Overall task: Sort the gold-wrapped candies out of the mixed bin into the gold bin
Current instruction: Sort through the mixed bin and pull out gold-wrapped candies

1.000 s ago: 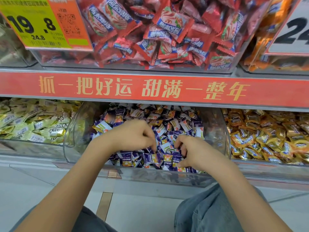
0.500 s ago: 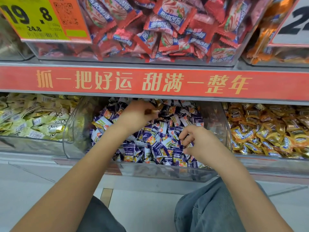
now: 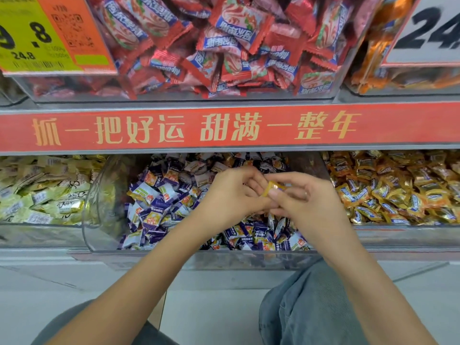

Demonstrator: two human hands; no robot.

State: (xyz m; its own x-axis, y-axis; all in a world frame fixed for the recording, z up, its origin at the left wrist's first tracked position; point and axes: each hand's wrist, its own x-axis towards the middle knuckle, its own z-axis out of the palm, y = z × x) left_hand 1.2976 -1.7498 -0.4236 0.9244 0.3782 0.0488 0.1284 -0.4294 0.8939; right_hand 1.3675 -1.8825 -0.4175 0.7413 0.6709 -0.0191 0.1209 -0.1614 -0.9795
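Observation:
The clear mixed bin [image 3: 99, 207] in the middle of the lower shelf holds mostly purple-and-white candies. Above its centre my left hand [image 3: 231, 195] and my right hand [image 3: 306, 202] meet. A small gold-wrapped candy [image 3: 271, 188] sits between their fingertips; both hands pinch it. The gold bin [image 3: 398, 235] lies just right of the mixed bin, full of gold-orange wrapped candies [image 3: 388, 190]. My palms hide part of the candies under them.
A bin of pale yellow-green candies [image 3: 42, 190] sits to the left. A red shelf strip [image 3: 224, 128] with gold lettering runs above, close over the bins. The upper shelf carries red candies [image 3: 224, 46] and price tags [image 3: 44, 33]. My knees and the floor are below.
My left hand rose from the back of the mixed bin and moved right. My right hand lifted out of the candies to meet it. A gold candy is now pinched between them.

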